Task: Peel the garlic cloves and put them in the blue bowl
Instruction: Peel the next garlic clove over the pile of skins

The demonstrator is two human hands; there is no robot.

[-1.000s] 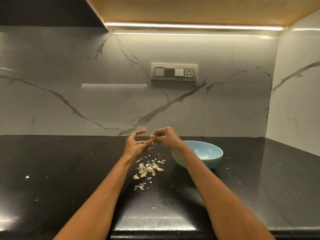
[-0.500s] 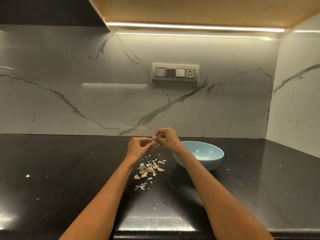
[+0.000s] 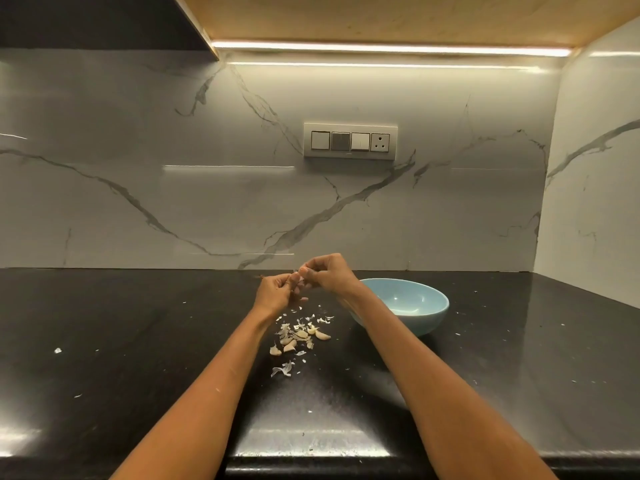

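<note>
My left hand (image 3: pixel 277 292) and my right hand (image 3: pixel 329 275) meet above the black counter, fingertips together around a small garlic clove (image 3: pixel 300 277) that is mostly hidden between them. Both hands have curled fingers pinching it. Below the hands lies a small pile of garlic cloves (image 3: pixel 299 336) mixed with white papery skins (image 3: pixel 283 369). The blue bowl (image 3: pixel 412 318) stands on the counter just right of my right wrist; the part of its inside that I can see holds nothing.
The black counter (image 3: pixel 138 341) runs left and right, with small skin flecks (image 3: pixel 57 350) scattered on it. A marble wall stands behind and at the right. A switch panel (image 3: pixel 350 141) is on the back wall. The counter's front edge (image 3: pixel 311 459) is near me.
My left hand's fingers, spread a second ago, have curled in around the clove. Both hands stay together at about the same place above the pile.
</note>
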